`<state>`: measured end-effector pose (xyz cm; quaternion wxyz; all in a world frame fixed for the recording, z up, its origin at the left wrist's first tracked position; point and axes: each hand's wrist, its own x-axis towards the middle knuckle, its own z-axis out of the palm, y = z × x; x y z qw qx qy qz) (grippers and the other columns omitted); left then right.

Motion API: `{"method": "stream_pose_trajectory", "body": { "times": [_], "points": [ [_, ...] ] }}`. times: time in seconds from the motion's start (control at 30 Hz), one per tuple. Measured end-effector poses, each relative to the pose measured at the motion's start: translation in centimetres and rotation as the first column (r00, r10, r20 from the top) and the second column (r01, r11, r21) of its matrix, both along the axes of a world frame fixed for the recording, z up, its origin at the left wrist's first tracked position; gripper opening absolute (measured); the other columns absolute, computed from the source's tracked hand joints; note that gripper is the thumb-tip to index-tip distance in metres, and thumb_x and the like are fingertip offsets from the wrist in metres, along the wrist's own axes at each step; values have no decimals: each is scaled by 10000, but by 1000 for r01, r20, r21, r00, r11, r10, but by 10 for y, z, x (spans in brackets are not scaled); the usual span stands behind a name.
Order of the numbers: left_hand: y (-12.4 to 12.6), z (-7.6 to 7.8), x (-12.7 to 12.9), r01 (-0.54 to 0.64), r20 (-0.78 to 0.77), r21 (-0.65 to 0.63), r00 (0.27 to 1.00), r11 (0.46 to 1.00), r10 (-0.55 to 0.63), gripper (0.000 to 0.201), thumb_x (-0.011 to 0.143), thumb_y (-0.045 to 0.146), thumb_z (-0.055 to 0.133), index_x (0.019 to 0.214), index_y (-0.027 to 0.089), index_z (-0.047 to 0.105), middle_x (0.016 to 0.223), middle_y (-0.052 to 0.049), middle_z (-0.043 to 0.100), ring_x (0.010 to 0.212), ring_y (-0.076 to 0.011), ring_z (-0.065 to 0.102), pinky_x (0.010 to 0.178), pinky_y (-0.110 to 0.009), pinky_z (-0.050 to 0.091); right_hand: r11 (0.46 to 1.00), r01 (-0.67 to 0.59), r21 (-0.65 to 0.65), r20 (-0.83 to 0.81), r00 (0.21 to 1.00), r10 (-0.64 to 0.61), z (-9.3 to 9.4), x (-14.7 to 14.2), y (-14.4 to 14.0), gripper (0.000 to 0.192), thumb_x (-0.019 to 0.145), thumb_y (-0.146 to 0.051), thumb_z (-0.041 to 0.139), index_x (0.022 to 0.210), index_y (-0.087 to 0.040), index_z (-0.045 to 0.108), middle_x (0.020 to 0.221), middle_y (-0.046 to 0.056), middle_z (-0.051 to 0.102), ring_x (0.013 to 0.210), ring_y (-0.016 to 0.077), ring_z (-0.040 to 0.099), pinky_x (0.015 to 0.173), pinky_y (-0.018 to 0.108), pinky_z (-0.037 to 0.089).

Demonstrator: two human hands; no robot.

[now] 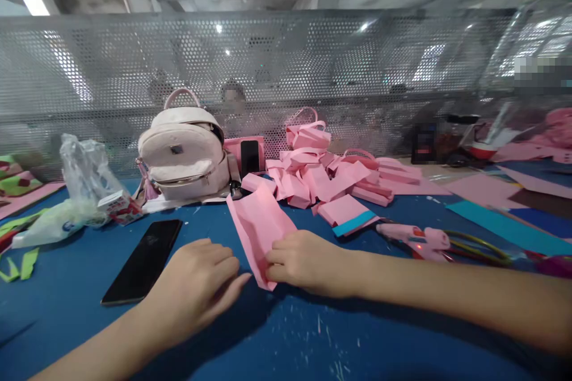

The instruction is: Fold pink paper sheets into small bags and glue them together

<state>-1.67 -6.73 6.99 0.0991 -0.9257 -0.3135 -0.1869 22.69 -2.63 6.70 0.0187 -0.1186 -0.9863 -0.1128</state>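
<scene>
A folded pink paper sheet (259,223) lies on the blue table (290,339), its near end held down. My right hand (308,263) pinches the sheet's near right edge with thumb and fingers. My left hand (196,285) rests palm down just left of the sheet, fingertips reaching its near corner. A black phone (143,260) lies flat to the left of my left hand.
A pile of folded pink paper bags (330,175) sits behind the sheet. A pink backpack (183,151) stands at the back left, next to a plastic bag (83,190). A pink glue gun (413,239) lies at right, with coloured paper sheets (504,229) beyond. A perforated metal screen (286,71) closes the far edge.
</scene>
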Motion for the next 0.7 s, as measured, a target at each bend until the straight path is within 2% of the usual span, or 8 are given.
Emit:
{"method": "stream_pose_trajectory", "body": {
  "times": [0.07,0.13,0.23,0.37,0.47,0.57,0.63,0.7],
  "points": [
    [9,-17,-8,-74,0,-251,997,965,76,394,1029,300,373,694,202,555,621,18,568,566,-142,511,576,-292,314,986,39,-162,10,999,-38,3,-2,4,191,906,-83,579,1040,-169,683,994,37,717,856,171,630,673,289,395],
    [17,-30,-13,-105,-8,-380,994,919,110,411,1032,326,368,693,193,558,654,8,586,603,-146,537,600,-279,333,953,66,-296,25,998,-61,7,-5,8,237,907,-69,566,1075,-185,686,1056,34,720,935,170,647,696,261,412],
    [23,-41,-11,-69,16,-451,996,890,85,357,1022,327,406,757,193,604,716,-1,632,662,-157,566,654,-276,353,898,110,-426,44,994,-100,9,-13,14,156,941,-156,588,1029,-195,711,1033,19,730,934,154,656,664,229,413],
    [30,-45,-3,29,101,-497,995,867,24,141,951,269,548,861,207,638,795,-1,665,707,-161,570,679,-268,363,812,171,-557,25,982,-189,8,-24,19,103,913,-190,654,962,-202,743,960,-5,750,903,144,669,688,211,417],
    [38,-47,-2,71,251,-544,964,836,81,112,892,301,645,854,200,617,776,7,634,695,-155,545,655,-255,373,735,161,-659,-76,958,-278,9,-27,26,84,863,-162,704,912,-201,760,893,-10,744,854,136,664,723,207,423],
    [43,-49,-5,143,515,-566,831,812,212,167,863,336,684,868,194,596,795,8,607,725,-151,545,676,-251,409,643,80,-761,-237,889,-392,13,-26,32,51,822,-177,742,779,-151,753,716,-20,671,720,124,618,652,206,411],
    [42,-52,-6,190,653,-582,689,791,315,182,846,332,695,860,195,576,778,19,583,716,-143,543,686,-250,428,566,6,-824,-341,794,-504,13,-26,33,158,830,-244,736,718,-132,739,670,-18,628,677,126,590,622,215,412],
    [40,-56,-6,273,719,-626,565,731,405,218,822,341,713,836,195,552,733,34,565,672,-130,540,655,-240,432,511,-69,-857,-410,692,-595,11,-27,30,235,842,-340,721,731,-135,749,719,4,642,714,148,602,657,243,448]
  ]
}}
